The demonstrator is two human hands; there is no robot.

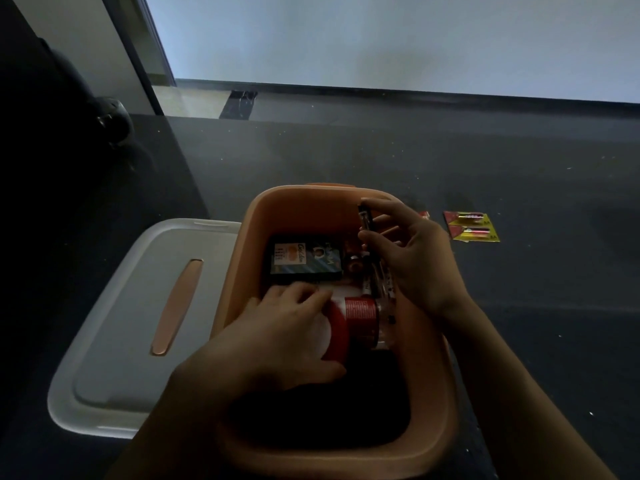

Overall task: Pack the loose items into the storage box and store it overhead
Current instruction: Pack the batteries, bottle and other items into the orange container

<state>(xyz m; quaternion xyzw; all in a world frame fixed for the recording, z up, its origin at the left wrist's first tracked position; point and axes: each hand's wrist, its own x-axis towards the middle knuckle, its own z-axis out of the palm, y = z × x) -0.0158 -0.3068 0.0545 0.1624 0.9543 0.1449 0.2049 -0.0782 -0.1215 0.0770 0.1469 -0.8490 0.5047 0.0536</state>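
An orange storage box (pixel 298 206) stands open on the dark floor in front of me. Inside lie a dark blue carton (pixel 303 261), a red-labelled jar (pixel 356 322) on its side and several dark pens (pixel 375 282). My left hand (pixel 280 337) reaches into the box and grips the jar's red lid end. My right hand (pixel 412 254) is over the box's right side and pinches a black marker (pixel 366 220) upright between thumb and fingers. The box's white lid (pixel 114 341) with an orange handle lies flat on the floor to the left.
Two yellow-and-red battery packs (pixel 472 226) lie on the floor right of the box. A small red item (pixel 424 214) shows just behind my right hand. A pale wall runs across the back, and a dark shape fills the far left.
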